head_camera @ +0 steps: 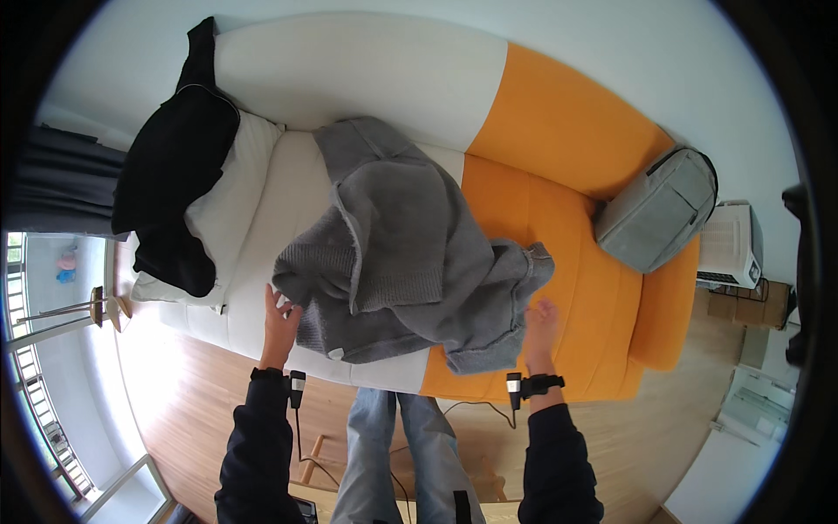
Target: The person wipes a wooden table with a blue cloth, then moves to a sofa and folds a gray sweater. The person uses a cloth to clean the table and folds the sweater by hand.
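Observation:
A grey knitted sweater lies crumpled across the seat of a sofa, partly turned inside out, with a ribbed edge folded over its middle. A small white tag shows at its near edge. My left hand is at the sweater's left ribbed edge, fingers apart and nothing held; whether the fingertips touch the knit is unclear. Beside the bunched right end of the sweater is my right hand, blurred with its fingers partly curled. I cannot tell if it grips any cloth.
The sofa has a cream section and an orange section. A black garment drapes over a white pillow at left. At right stand a grey backpack and a white appliance. Cables hang from both wrist straps.

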`<move>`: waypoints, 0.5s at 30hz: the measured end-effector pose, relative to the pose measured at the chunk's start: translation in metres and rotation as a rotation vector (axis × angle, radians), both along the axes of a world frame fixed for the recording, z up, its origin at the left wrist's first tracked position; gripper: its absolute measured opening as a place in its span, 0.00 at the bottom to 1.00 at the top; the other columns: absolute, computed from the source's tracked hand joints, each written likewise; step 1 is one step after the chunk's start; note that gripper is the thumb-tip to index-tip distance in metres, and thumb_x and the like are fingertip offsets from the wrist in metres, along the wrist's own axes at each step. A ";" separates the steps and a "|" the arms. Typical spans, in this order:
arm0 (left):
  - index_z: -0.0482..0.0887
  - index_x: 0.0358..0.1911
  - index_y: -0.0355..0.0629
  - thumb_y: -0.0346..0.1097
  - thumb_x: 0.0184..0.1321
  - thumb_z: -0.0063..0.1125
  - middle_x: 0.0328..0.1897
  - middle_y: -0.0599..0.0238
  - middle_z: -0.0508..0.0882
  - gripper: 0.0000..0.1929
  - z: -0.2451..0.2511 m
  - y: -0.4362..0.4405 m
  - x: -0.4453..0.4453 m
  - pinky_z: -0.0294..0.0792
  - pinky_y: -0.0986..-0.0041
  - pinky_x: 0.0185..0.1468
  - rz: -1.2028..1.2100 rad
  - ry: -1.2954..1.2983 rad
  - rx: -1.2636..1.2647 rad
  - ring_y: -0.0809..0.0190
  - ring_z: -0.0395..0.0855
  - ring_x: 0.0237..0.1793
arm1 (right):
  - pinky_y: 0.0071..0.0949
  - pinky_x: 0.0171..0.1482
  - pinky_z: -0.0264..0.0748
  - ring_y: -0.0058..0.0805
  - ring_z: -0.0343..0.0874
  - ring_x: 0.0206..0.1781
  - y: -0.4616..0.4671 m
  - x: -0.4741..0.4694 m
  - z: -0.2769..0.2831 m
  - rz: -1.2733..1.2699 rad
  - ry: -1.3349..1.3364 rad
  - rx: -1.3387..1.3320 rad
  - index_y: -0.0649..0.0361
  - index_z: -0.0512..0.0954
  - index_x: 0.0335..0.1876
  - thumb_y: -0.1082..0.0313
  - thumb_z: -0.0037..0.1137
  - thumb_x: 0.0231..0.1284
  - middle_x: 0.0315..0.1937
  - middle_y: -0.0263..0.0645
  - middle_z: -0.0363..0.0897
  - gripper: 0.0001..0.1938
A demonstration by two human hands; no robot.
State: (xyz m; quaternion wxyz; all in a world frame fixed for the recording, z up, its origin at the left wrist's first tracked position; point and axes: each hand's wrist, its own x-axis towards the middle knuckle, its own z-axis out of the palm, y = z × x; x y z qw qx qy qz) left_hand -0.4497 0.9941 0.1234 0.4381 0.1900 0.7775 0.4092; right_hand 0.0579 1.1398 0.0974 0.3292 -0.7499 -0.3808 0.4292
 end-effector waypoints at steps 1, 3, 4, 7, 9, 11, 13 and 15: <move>0.42 0.82 0.34 0.31 0.62 0.68 0.80 0.37 0.62 0.51 -0.012 -0.014 -0.002 0.64 0.60 0.75 -0.010 0.002 -0.055 0.44 0.66 0.76 | 0.37 0.69 0.69 0.37 0.73 0.65 -0.013 -0.013 -0.004 0.041 -0.030 -0.025 0.63 0.69 0.67 0.68 0.66 0.64 0.61 0.45 0.74 0.27; 0.42 0.81 0.31 0.33 0.60 0.71 0.80 0.37 0.63 0.53 -0.038 -0.042 -0.010 0.64 0.61 0.75 -0.024 0.008 -0.155 0.44 0.66 0.76 | 0.41 0.70 0.68 0.44 0.73 0.66 -0.031 -0.035 -0.005 0.179 -0.136 -0.072 0.62 0.69 0.68 0.66 0.70 0.60 0.64 0.51 0.72 0.31; 0.45 0.79 0.27 0.38 0.55 0.76 0.79 0.37 0.64 0.57 -0.051 -0.056 -0.020 0.64 0.61 0.75 -0.064 0.020 -0.194 0.44 0.67 0.76 | 0.44 0.71 0.67 0.48 0.71 0.67 -0.038 -0.047 -0.006 0.276 -0.205 -0.096 0.61 0.68 0.69 0.65 0.71 0.57 0.66 0.53 0.70 0.34; 0.48 0.79 0.26 0.42 0.52 0.79 0.78 0.36 0.65 0.58 -0.049 -0.052 0.020 0.63 0.62 0.76 -0.171 0.085 -0.341 0.45 0.66 0.76 | 0.52 0.73 0.62 0.59 0.64 0.72 -0.067 -0.058 -0.001 0.496 -0.457 -0.050 0.56 0.67 0.71 0.62 0.74 0.53 0.72 0.58 0.62 0.38; 0.53 0.77 0.25 0.45 0.49 0.81 0.76 0.36 0.68 0.58 -0.055 -0.059 0.029 0.65 0.60 0.74 -0.080 0.089 -0.297 0.43 0.68 0.75 | 0.55 0.74 0.59 0.63 0.59 0.74 -0.081 -0.081 0.003 0.582 -0.501 0.026 0.53 0.66 0.72 0.61 0.74 0.51 0.75 0.59 0.56 0.40; 0.55 0.76 0.25 0.46 0.48 0.82 0.74 0.36 0.71 0.58 -0.055 -0.051 0.047 0.66 0.60 0.73 -0.043 0.142 -0.328 0.42 0.70 0.74 | 0.57 0.75 0.56 0.66 0.53 0.76 -0.082 -0.094 0.005 0.609 -0.479 0.094 0.51 0.65 0.73 0.60 0.74 0.52 0.77 0.59 0.52 0.41; 0.59 0.74 0.26 0.48 0.47 0.81 0.71 0.34 0.74 0.56 -0.056 -0.055 0.045 0.68 0.58 0.71 -0.092 0.236 -0.387 0.40 0.73 0.71 | 0.68 0.74 0.53 0.64 0.48 0.80 -0.081 -0.122 0.017 0.664 -0.538 -0.002 0.51 0.67 0.71 0.57 0.75 0.51 0.78 0.58 0.51 0.40; 0.62 0.73 0.27 0.50 0.47 0.80 0.67 0.34 0.77 0.54 -0.056 -0.057 0.044 0.69 0.57 0.70 -0.133 0.297 -0.413 0.38 0.76 0.69 | 0.74 0.73 0.50 0.64 0.44 0.82 -0.076 -0.143 0.028 0.696 -0.624 -0.157 0.52 0.67 0.70 0.56 0.76 0.51 0.79 0.57 0.50 0.40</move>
